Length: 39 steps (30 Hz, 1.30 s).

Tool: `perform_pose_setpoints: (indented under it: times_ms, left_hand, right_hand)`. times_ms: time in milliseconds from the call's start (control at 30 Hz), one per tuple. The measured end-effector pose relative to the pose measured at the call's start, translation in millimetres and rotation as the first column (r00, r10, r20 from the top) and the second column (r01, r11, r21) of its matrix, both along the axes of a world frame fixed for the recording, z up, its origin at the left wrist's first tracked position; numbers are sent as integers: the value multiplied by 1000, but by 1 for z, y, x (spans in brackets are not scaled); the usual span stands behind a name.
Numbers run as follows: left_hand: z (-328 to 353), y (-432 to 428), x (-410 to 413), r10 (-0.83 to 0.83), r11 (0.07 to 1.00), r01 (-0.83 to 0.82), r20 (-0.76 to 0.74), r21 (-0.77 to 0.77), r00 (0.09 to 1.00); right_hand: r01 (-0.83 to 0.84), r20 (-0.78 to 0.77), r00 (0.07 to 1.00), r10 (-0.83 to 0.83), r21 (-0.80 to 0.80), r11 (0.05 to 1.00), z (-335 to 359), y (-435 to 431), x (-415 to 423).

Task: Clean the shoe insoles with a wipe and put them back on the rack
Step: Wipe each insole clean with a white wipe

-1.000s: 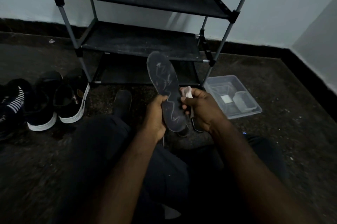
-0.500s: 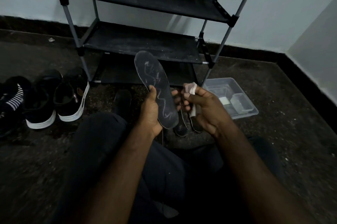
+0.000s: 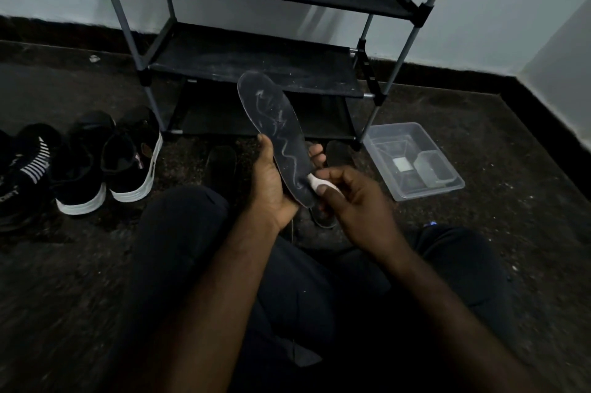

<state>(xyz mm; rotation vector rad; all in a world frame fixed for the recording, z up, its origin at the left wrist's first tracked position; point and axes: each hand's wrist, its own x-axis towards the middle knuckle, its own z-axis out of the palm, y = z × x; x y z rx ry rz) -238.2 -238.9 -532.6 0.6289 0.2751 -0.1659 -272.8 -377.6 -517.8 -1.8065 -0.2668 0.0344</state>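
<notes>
The insole (image 3: 275, 124) is dark charcoal, scrawled with pale whitish squiggles down its length. The wipe (image 3: 315, 183) is white. The rack (image 3: 256, 63) has black shelves smudged with pale dust, on grey poles with black joints. The shoes (image 3: 131, 165) are black with white soles; the striped shoe (image 3: 32, 168) is black with white bars. The tub (image 3: 430, 192) is clear plastic. My trousers (image 3: 179, 248) are black, the floor (image 3: 511, 143) dark with pale flecks, the wall (image 3: 511, 9) pale bluish-white above a black skirting (image 3: 48, 31).
</notes>
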Motion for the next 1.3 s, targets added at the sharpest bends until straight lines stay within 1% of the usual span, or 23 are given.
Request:
perform_pose_setpoints:
  times_ms: [133,200,300,333,400,467,500,600,633,667,700,767,800,833,933,967,1033,1100,1133,1167,1233,1267,1300]
  left_hand:
    - [-2,-1,2,-17,1000,17,2,-17,1000]
    - [-2,-2,2,-1,999,1,2,-35,1000]
    - [-2,-1,1,27,997,-28,-2,-65,1000]
    - [0,-1,0,28,997,-27,1,-77,1000]
    - [2,0,0,21,996,-19,16,-86,1000]
    - [3,-2,-1,11,998,-9,27,-68,1000]
    - [3,-3,-1,9,998,-8,27,-61,1000]
    - [3,-5,-2,21,999,-20,24,-48,999]
    - [3,-5,-3,21,999,-20,23,-47,1000]
    - [4,-4,-4,18,999,-16,28,-50,999]
    - [5,-4,-4,15,999,-13,38,-49,999]
    - [6,-4,-5,7,999,-5,57,-39,998]
    - [6,-5,-5,3,999,-1,62,-32,998]
    - [5,-5,-5,3,1000,-2,63,-24,998]
    - [6,-5,-5,20,1000,-19,42,-10,999]
    - [7,-5,-6,22,1000,-21,39,-22,999]
    - [10,-5,-6,17,999,-14,59,-51,998]
    - [10,-5,-8,10,999,-7,78,-46,997]
    - [10,-6,-8,8,999,-5,77,-40,997]
    - [10,-6,-8,12,999,-10,67,-38,998]
    - [10,-6,-8,31,998,-29,30,-56,999]
    - [11,-4,-7,35,997,-33,21,-72,999]
    - [11,-3,-7,34,996,-32,24,-86,999]
  right_hand:
    - [47,102,994,-25,-218,975,-15,2,0]
    - [38,116,993,-12,-228,973,-15,7,-5]
    - [-41,100,993,65,-218,975,-10,18,-17]
    - [-23,135,989,58,-249,968,-9,18,-17]
    - [77,183,983,-25,-284,956,-9,13,-7]
    - [168,191,975,-113,-307,937,-8,9,2]
    - [167,182,977,-113,-318,933,-7,10,2]
    - [-3,119,992,44,-325,946,0,21,-10]
    - [-21,115,992,61,-319,947,2,21,-12]
    - [19,128,992,23,-316,949,3,21,-10]
    - [106,160,986,-56,-328,939,3,18,-5]
    - [255,214,960,-181,-404,879,2,14,2]
    - [254,205,962,-181,-423,870,3,15,2]
    - [200,176,975,-138,-408,891,4,17,-1]
    - [-31,70,996,55,-307,951,10,24,-15]
    - [-31,89,994,62,-318,947,12,23,-14]
    - [104,174,984,-41,-375,921,11,17,-5]
    - [248,255,957,-142,-455,855,9,14,0]
    - [246,247,958,-142,-467,849,9,15,-2]
    - [189,213,972,-102,-444,876,8,19,-6]
    - [25,128,992,21,-345,938,10,29,-18]
    - [-29,107,992,64,-302,953,10,29,-20]
    - [-31,112,991,66,-285,958,10,27,-18]
